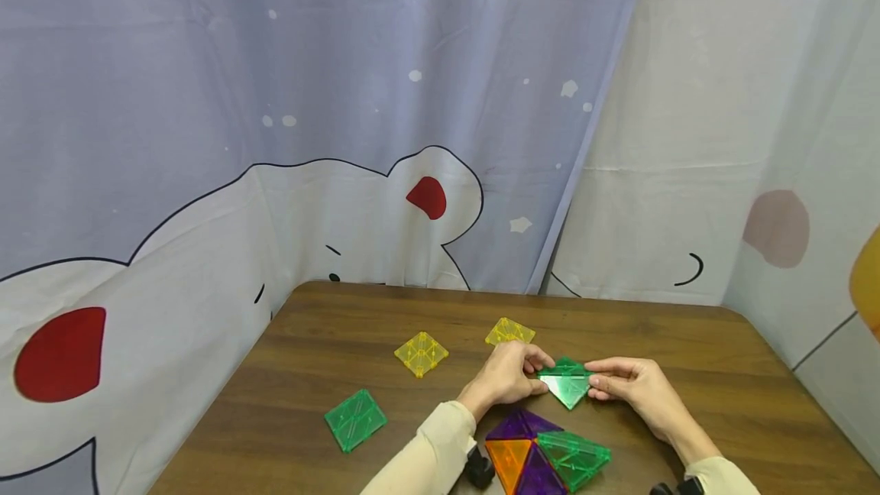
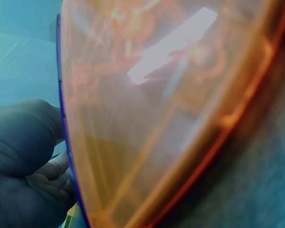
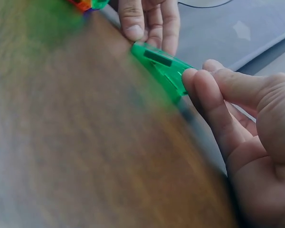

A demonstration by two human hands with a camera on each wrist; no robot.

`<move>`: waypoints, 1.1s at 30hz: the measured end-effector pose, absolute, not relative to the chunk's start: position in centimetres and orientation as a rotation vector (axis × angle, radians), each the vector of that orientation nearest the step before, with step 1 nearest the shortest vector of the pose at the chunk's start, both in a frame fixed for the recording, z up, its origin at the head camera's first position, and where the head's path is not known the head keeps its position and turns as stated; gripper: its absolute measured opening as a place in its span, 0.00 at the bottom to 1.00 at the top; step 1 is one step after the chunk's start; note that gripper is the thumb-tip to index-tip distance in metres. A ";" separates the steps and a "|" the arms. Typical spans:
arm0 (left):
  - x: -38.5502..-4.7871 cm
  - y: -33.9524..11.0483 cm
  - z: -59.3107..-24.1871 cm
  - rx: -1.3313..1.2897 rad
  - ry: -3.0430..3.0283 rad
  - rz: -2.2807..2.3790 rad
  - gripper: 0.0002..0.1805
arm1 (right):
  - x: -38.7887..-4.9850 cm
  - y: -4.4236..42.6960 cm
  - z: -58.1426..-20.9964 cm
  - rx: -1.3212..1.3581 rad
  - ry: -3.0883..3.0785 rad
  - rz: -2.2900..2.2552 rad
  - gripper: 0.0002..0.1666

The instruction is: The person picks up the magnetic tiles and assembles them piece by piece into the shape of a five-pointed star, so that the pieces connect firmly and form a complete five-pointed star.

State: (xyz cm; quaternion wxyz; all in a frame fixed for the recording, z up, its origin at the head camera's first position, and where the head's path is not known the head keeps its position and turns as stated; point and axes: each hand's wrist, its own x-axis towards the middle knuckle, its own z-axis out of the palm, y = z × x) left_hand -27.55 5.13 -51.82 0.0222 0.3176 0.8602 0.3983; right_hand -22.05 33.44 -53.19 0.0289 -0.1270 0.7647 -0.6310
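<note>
Left hand (image 1: 507, 371) and right hand (image 1: 635, 386) each pinch a side corner of the green tile (image 1: 567, 388) between them. Judged light, stiff, slick plastic; best held by edges, since its seam (image 1: 565, 376) may hinge.

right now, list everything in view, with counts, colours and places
table: 1, brown, under the tiles
cluster: 1, purple, orange and green, near side of table
yellow tiles: 2, yellow, far half of table
green tile: 1, green, left of the cluster
held piece: count unclear, green, beyond the cluster
cloth: count unclear, lilac and white, around the table
sleeves: 2, cream, bottom of head view
hands: 2, bare, either side of held piece
</note>
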 end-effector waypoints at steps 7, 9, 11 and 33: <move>-27.3 4.9 -51.3 0.904 2.589 1.368 0.11 | -22.2 33.8 -53.3 -0.398 2.284 -2.041 0.24; -27.2 4.8 -51.1 0.869 2.558 1.429 0.09 | -22.2 33.9 -53.4 -0.430 2.238 -2.083 0.24; -27.2 4.7 -51.0 0.832 2.503 1.508 0.07 | -22.3 33.9 -53.5 -0.466 2.184 -2.119 0.23; -26.4 5.0 -50.4 0.548 2.072 1.996 0.03 | -22.3 33.5 -53.6 -0.475 2.117 -2.187 0.20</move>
